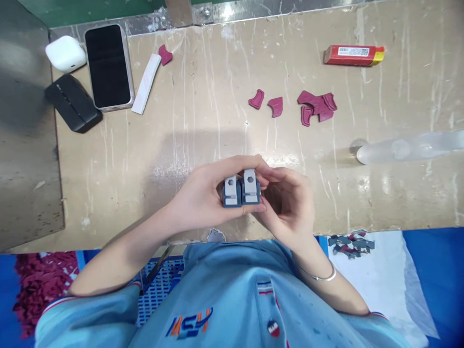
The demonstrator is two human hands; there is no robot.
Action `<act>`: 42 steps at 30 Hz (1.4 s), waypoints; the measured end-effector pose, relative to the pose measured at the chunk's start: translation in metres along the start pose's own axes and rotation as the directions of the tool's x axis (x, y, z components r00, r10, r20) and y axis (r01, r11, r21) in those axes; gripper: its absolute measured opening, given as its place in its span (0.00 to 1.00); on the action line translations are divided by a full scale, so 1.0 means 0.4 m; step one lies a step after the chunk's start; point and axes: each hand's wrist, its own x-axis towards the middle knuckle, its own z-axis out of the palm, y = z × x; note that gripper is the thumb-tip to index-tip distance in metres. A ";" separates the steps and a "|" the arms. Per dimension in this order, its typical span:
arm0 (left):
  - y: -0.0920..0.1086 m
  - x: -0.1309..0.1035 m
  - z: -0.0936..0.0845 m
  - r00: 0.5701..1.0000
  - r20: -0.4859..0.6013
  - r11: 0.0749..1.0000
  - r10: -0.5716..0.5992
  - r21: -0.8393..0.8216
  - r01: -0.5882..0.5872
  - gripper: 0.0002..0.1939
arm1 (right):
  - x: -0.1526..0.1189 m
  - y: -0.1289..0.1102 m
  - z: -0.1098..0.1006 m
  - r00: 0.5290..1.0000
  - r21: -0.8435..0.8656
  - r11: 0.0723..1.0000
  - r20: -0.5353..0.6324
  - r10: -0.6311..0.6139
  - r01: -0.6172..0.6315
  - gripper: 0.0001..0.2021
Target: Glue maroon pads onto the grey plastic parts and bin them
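Blocks [250, 190]: visible faces ran lengthwise toward the table's [391, 203] far edge
Left hand [203, 193]: clamped around both
Right hand [299, 205]: curled just rightward, grip unclear

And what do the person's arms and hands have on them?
The left hand and right hand are bare, with no gloves. A shiny silver-coloured bangle circles the right wrist; none shows on the left one. The light blue polo shirt has short sleeves, edged with thin red, white and dark blue stripes. No cables anywhere on the arms!
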 end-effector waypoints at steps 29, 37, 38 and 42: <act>0.030 0.013 -0.003 0.974 0.009 0.964 -0.226 -0.141 0.224 0.23 | 0.029 -0.009 -0.014 0.980 -0.091 0.984 0.138 -0.142 0.155 0.10; 0.020 0.011 0.003 0.977 0.041 0.968 -0.208 -0.134 0.212 0.22 | 0.020 0.003 -0.007 0.971 -0.062 0.979 0.150 -0.184 0.195 0.14; 0.019 0.011 0.004 0.977 0.047 0.969 -0.208 -0.126 0.213 0.22 | 0.020 0.004 -0.008 0.970 -0.072 0.977 0.153 -0.188 0.201 0.14; 0.015 0.012 0.009 0.979 0.069 0.962 -0.192 -0.182 0.202 0.22 | 0.023 0.002 -0.014 0.969 -0.129 0.973 0.178 -0.169 0.193 0.13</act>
